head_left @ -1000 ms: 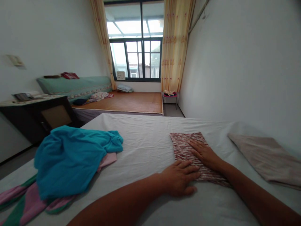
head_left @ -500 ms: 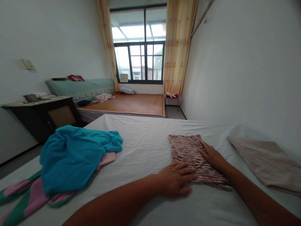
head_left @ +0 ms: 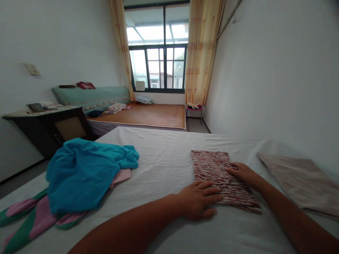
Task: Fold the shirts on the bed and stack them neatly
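A folded garment (head_left: pixel 209 169) lies on the sheet (head_left: pixel 159 155) beneath the left hand (head_left: pixel 198 201) and right hand (head_left: pixel 242 173). Left of the hands, a rumpled garment (head_left: pixel 82 180) covers part of another garment (head_left: pixel 41 215); right, a cloth (head_left: pixel 299 176). Ahead of them stands a bed (head_left: pixel 159 114), window (head_left: pixel 159 60) behind, cabinet (head_left: pixel 39 130) left, stool (head_left: pixel 197 109) right.

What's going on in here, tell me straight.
A person has both hands on a red-and-white striped cloth lying on a white sheet. The left hand is spread flat, its fingers over the cloth's near left edge. The right hand has its fingers at the right edge; whether they grip it is unclear. To the left, a turquoise garment lies over a pink-and-green one; to the right lies a beige cloth.
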A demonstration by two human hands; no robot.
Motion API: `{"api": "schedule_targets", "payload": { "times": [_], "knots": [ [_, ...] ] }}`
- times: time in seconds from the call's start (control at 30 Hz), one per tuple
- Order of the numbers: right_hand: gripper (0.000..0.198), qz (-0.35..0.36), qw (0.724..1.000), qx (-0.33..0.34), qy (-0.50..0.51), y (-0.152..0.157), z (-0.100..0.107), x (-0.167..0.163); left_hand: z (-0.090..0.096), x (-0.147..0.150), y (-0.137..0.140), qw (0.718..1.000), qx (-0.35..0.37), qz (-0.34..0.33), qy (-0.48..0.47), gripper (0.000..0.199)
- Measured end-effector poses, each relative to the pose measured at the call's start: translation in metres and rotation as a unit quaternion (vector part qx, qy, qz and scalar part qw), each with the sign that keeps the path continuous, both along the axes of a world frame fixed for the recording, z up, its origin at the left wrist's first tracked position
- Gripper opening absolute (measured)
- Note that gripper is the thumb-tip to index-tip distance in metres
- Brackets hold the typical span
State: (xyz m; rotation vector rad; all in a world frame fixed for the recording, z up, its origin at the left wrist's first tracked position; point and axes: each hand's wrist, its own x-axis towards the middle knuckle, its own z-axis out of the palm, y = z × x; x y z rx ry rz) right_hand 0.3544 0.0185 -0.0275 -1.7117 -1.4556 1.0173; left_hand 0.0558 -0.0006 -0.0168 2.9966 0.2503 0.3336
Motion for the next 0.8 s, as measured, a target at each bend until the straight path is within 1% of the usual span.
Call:
{"api": "schedule_targets", "payload": {
  "times": [0.07, 0.1, 0.17, 0.23, 0.33, 0.4, 0.5, 0.6, 0.7, 0.8],
  "knots": [
    [0.04, 0.038, 0.997, -0.054, 0.041, -0.006, 0.009, -0.004, 0.001, 0.0, 0.0, 1.0, 0.0, 0.002, 0.002, 0.054],
    [0.039, 0.047, 0.995, -0.074, 0.056, -0.009, 0.013, -0.006, 0.001, 0.0, 0.0, 1.0, 0.0, 0.002, 0.003, 0.054],
    [0.037, 0.054, 0.991, -0.096, 0.074, -0.013, 0.017, -0.009, 0.001, 0.0, 0.0, 1.0, 0.0, -0.001, 0.002, 0.054],
    [0.036, 0.06, 0.99, -0.1, 0.084, -0.016, 0.018, -0.011, 0.001, 0.0, 0.0, 1.0, 0.0, -0.003, 0.0, 0.054],
    [0.036, 0.058, 0.991, -0.066, 0.096, -0.017, 0.019, -0.016, 0.0, 0.0, 0.0, 1.0, -0.001, -0.001, 0.0, 0.054],
    [0.039, 0.044, 0.991, -0.04, 0.116, -0.017, 0.02, -0.022, -0.001, 0.0, 0.0, 1.0, -0.001, 0.0, 0.002, 0.054],
    [0.045, 0.025, 0.987, -0.03, 0.154, -0.017, 0.022, -0.031, -0.003, 0.001, 0.001, 1.0, 0.002, 0.003, 0.003, 0.054],
    [0.047, 0.025, 0.985, -0.017, 0.169, -0.017, 0.022, -0.036, -0.003, 0.001, 0.002, 1.0, 0.006, 0.004, 0.0, 0.053],
    [0.05, 0.023, 0.985, 0.006, 0.172, -0.014, 0.014, -0.035, -0.003, 0.001, 0.002, 1.0, 0.007, 0.002, -0.003, 0.053],
    [0.053, 0.012, 0.988, 0.059, 0.142, -0.009, 0.002, -0.03, -0.002, 0.001, 0.001, 1.0, 0.005, 0.001, -0.007, 0.052]
  ]
}}
